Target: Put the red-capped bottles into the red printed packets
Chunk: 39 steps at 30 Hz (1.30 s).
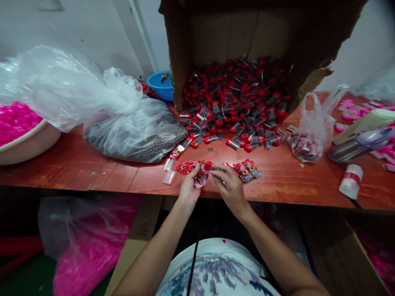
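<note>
My left hand (189,190) is closed on several small clear packets with red print (200,180), held just above the front edge of the red-brown table. Between the fingers of my right hand (231,188) is a small dark container with a red cap (208,165), its capped end at the mouth of a packet. Beside my right hand lies a row of filled red-printed packets (248,169). More flat red packets (184,166) are spread on the table by my left hand. Straight ahead, a heap of the same red-capped containers (237,102) spills onto the table.
An open cardboard box (174,49) lies on its side around the heap. Left of it sit a tied plastic bag (132,127), a blue basin (162,86) and a bowl (40,137) of pink pieces. To the right are a small bag (311,131) and a bottle (354,146).
</note>
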{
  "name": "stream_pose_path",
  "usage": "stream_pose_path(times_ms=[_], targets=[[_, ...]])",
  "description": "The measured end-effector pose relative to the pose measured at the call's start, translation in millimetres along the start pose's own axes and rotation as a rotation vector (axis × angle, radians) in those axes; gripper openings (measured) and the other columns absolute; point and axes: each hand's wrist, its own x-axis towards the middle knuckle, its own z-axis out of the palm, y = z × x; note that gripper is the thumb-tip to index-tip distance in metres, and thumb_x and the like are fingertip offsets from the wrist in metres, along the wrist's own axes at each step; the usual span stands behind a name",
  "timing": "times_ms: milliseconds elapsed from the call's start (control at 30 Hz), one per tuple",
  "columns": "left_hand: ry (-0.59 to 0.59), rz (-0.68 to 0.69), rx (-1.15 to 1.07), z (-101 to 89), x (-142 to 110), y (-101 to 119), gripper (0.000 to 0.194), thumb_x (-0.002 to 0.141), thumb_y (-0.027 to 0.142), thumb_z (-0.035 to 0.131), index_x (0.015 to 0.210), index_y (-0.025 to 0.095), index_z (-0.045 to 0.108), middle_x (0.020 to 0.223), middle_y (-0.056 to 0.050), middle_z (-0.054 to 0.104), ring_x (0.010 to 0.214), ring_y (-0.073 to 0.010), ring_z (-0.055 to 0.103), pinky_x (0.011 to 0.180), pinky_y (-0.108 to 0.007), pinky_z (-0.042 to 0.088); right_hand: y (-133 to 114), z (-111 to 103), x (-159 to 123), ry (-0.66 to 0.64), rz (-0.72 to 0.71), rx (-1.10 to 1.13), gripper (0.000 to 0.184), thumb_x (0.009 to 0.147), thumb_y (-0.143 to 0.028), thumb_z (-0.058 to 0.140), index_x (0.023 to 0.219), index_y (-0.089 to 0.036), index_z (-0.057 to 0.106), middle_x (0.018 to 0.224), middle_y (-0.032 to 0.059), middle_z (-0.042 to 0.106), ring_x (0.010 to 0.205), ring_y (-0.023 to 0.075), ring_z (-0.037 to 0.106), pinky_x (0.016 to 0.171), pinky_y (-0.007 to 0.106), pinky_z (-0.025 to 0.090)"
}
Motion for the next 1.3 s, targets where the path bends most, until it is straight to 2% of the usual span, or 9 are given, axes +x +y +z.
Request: stream_pose_path(times_ms=[133,300,400,633,800,933,1100,1233,1300], targets=[[-0.012,0.065,0.040,1.5,-7,-1,0.012,0.068,0.003,0.071,0.077,0.011,0.068,0.072,-0.004,0.072,0.061,-0.0128,0.067,0.058,-0.021,0.055,3,4,-6,-0.030,0.010,0.019,0.030,0.089,-0.018,0.052,0.113,-0.031,0.066,0.116,0.0054,0.061,0.107,0.0189,0.058,0.093,0.035,0.047],[-0.052,0.218,0.134,3.8,-16,0,0.023,0.056,0.011,0.081,0.075,0.013,0.069,0.071,0.000,0.071,0.060,-0.0119,0.066,0.060,-0.022,0.053,0,6,-12,0.007,0.375,0.303,0.037,0.083,-0.028,0.063,0.120,-0.026,0.060,0.104,0.0041,0.067,0.089,0.0181,0.062,0.083,0.033,0.051],[-0.099,0.265,0.200,3.1,-19,0,0.025,0.056,0.017,0.083,0.076,0.014,0.069,0.072,0.001,0.070,0.062,-0.0119,0.065,0.063,-0.023,0.053,2,2,-11,0.007,0.498,0.439,0.038,0.078,-0.031,0.068,0.115,-0.023,0.063,0.095,0.0028,0.067,0.078,0.0154,0.061,0.073,0.029,0.051],[-0.228,0.342,0.366,2.4,-25,-1,0.028,0.056,0.016,0.083,0.077,0.013,0.066,0.073,0.000,0.068,0.063,-0.0119,0.064,0.056,-0.021,0.050,-1,-5,-11,0.024,0.499,0.473,0.037,0.074,-0.031,0.070,0.111,-0.023,0.067,0.088,0.0012,0.067,0.076,0.0144,0.059,0.070,0.027,0.050],[-0.258,0.391,0.387,3.9,-28,-1,0.034,0.056,0.016,0.083,0.085,0.016,0.064,0.073,0.002,0.066,0.061,-0.0106,0.062,0.052,-0.019,0.048,-3,-6,-13,0.033,0.424,0.395,0.034,0.076,-0.029,0.069,0.110,-0.025,0.068,0.099,0.0028,0.068,0.084,0.0166,0.061,0.078,0.030,0.050],[-0.303,0.374,0.459,4.1,-31,2,0.044,0.058,0.017,0.082,0.098,0.018,0.063,0.076,0.000,0.068,0.063,-0.0124,0.064,0.054,-0.021,0.049,-3,-9,-12,0.022,0.390,0.396,0.034,0.077,-0.028,0.069,0.111,-0.026,0.068,0.105,0.0033,0.068,0.088,0.0178,0.062,0.081,0.032,0.051],[-0.321,0.356,0.477,5.3,-33,5,0.043,0.058,0.018,0.082,0.097,0.017,0.063,0.076,0.000,0.068,0.066,-0.0127,0.065,0.061,-0.022,0.051,-4,-5,-14,0.076,0.382,0.323,0.034,0.078,-0.027,0.067,0.112,-0.026,0.066,0.106,0.0031,0.067,0.091,0.0180,0.062,0.082,0.031,0.051],[-0.326,0.309,0.496,4.8,-35,6,0.049,0.055,0.017,0.083,0.099,0.017,0.061,0.077,0.000,0.069,0.065,-0.0144,0.066,0.058,-0.022,0.049,-3,-1,-17,0.087,0.482,0.466,0.036,0.076,-0.029,0.070,0.111,-0.024,0.064,0.096,0.0026,0.069,0.084,0.0176,0.064,0.079,0.032,0.052],[-0.309,0.314,0.526,3.9,-36,6,0.051,0.055,0.017,0.083,0.100,0.017,0.060,0.075,-0.001,0.070,0.063,-0.0142,0.065,0.056,-0.022,0.048,-4,-2,-17,0.084,0.437,0.439,0.031,0.077,-0.028,0.069,0.108,-0.023,0.066,0.096,0.0028,0.069,0.086,0.0178,0.064,0.081,0.033,0.051]])
